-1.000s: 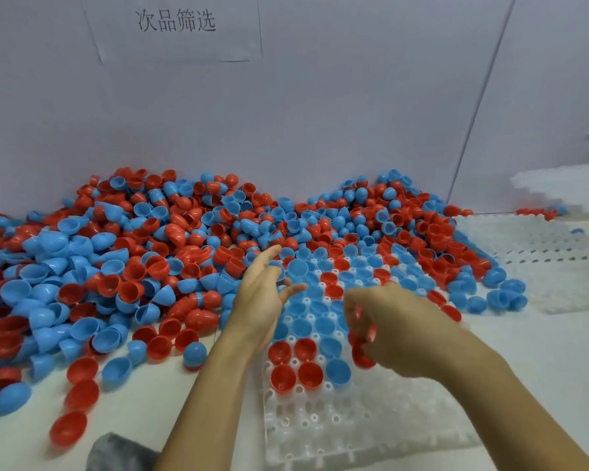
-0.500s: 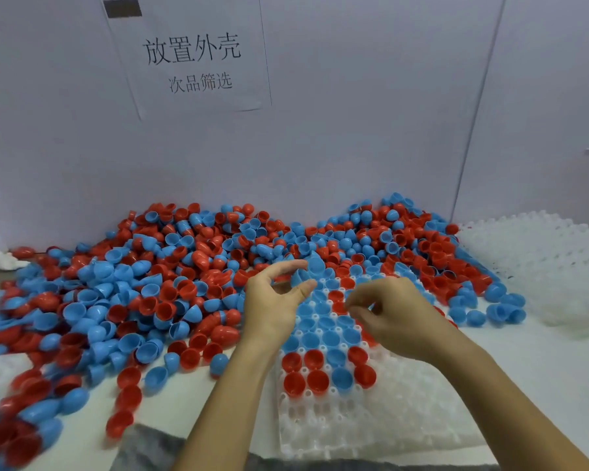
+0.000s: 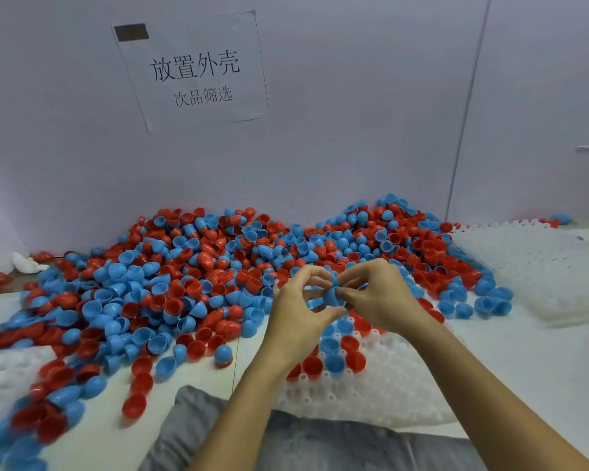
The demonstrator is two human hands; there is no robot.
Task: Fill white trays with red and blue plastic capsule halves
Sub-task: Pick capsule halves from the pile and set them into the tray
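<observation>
Head view. A pale wall (image 3: 354, 130) fills the upper half, bearing a paper sign (image 3: 194, 69) printed with Chinese characters. Against its foot, a broad heap of red and blue capsule halves (image 3: 191, 273) spreads across the white tabletop (image 3: 531, 362), thinning towards the near left edge, where loose halves lie scattered and blurred. To the right, a stack of white trays (image 3: 531, 266) lies beside the heap, a few blue halves resting at its near left corner. In the centre foreground, a white tray (image 3: 381, 392) sits partly under the heap's near edge; its far rows hold red and blue halves, open side up, while its near sockets show bare. Grey fabric (image 3: 320, 443) lies at the bottom edge, just in front of this tray. Both forearms reach in from below. The left hand (image 3: 300, 317) and the right hand (image 3: 385, 297) meet above the tray's filled rows, fingers curled, and together pinch a small cluster of blue capsule halves (image 3: 332, 295) between thumbs and fingertips. How many halves make up the cluster cannot be told.
</observation>
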